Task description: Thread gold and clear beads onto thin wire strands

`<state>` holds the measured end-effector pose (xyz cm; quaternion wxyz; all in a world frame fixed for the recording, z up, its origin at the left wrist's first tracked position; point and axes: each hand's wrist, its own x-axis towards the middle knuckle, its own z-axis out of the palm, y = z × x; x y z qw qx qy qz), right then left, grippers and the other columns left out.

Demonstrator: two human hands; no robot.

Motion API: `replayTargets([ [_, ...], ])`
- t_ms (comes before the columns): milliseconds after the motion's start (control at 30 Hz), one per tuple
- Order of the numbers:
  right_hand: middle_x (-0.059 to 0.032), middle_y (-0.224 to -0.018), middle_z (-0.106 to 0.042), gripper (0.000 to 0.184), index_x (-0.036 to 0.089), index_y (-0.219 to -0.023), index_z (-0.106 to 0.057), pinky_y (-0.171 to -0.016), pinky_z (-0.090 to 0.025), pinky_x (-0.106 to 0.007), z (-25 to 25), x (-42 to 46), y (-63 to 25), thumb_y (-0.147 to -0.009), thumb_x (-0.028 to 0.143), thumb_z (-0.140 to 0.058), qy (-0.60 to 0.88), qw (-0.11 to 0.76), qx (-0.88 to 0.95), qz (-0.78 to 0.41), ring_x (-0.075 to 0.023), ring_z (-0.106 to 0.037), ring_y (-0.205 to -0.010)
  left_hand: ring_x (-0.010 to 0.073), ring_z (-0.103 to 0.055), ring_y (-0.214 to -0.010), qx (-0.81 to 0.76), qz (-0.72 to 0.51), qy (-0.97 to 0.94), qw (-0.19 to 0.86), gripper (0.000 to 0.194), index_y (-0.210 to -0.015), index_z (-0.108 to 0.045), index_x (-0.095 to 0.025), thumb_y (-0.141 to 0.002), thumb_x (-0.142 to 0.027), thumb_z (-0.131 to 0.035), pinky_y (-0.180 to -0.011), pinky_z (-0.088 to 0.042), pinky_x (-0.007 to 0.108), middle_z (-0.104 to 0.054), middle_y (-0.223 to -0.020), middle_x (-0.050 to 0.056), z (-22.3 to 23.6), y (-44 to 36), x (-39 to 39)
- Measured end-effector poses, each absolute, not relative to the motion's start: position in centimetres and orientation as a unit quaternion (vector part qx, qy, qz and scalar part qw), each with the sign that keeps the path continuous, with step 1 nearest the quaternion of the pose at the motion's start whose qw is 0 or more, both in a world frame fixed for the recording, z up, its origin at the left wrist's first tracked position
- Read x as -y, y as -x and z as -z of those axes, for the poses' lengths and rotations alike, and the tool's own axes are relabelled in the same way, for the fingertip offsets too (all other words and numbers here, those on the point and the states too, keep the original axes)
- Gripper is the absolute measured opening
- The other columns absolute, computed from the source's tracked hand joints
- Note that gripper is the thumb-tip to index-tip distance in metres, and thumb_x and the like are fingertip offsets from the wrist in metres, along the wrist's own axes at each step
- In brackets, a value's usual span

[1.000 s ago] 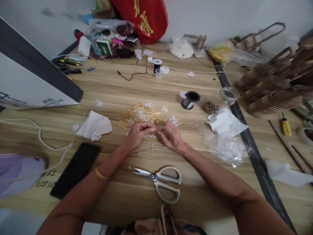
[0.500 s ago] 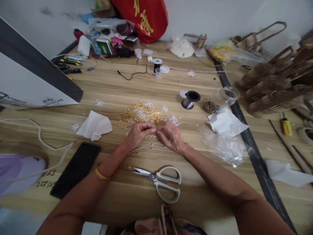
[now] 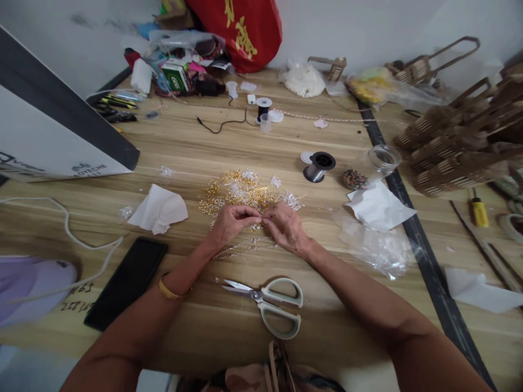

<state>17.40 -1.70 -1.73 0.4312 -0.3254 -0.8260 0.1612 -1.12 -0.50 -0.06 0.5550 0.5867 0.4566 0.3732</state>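
Fingertip to fingertip, my left hand point(image 3: 236, 222) and my right hand point(image 3: 285, 226) meet over the near edge of a pile of gold and silver jewelry findings point(image 3: 237, 190). Both are closed in a pinch; whatever is between the fingertips is too small to make out. Silver pins point(image 3: 292, 201) lie just beyond my right hand. Thin chains point(image 3: 245, 248) stretch across the table below my hands. Closer to me, scissors point(image 3: 261, 302) with pale handles rest with their blades slightly apart, pointing left.
A black phone point(image 3: 126, 283) and white paper point(image 3: 159, 209) lie to the left. On the right are a wire spool point(image 3: 319, 166), a tipped jar of beads point(image 3: 373, 166), crumpled plastic bags point(image 3: 382, 247) and brown woven baskets point(image 3: 453, 141). A large box point(image 3: 53, 114) stands at left.
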Motion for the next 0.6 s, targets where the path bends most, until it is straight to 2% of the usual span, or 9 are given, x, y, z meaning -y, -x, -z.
replayTargets([
  [300, -0.0056, -0.085, -0.060, 0.006, 0.020, -0.094, -0.054, -0.074, -0.048, -0.033, 1.51, 1.75, -17.53, -0.090, 0.020, -0.049, 0.308, 0.420, 0.833, -0.187, -0.0171, -0.054, -0.081, 0.0118, -0.057, -0.059, -0.439, -0.358, -0.596, 0.569, 0.023, -0.068, -0.071, -0.012, -0.061, -0.033, -0.078, -0.058, -0.044, 0.023, -0.068, -0.064, 0.003, 0.09, 1.37, 0.23],
  [600, -0.0047, -0.080, -0.060, 0.006, 0.020, -0.089, -0.054, -0.070, -0.046, -0.033, 1.63, 1.71, -17.44, -0.090, 0.021, -0.048, 0.335, 0.444, 0.810, -0.183, -0.0164, -0.054, -0.076, 0.0117, -0.060, -0.063, -0.450, -0.383, -0.568, 0.573, 0.018, -0.069, -0.069, -0.013, -0.064, -0.029, -0.076, -0.064, -0.047, 0.023, -0.068, -0.067, 0.002, -0.47, 1.53, 0.36],
])
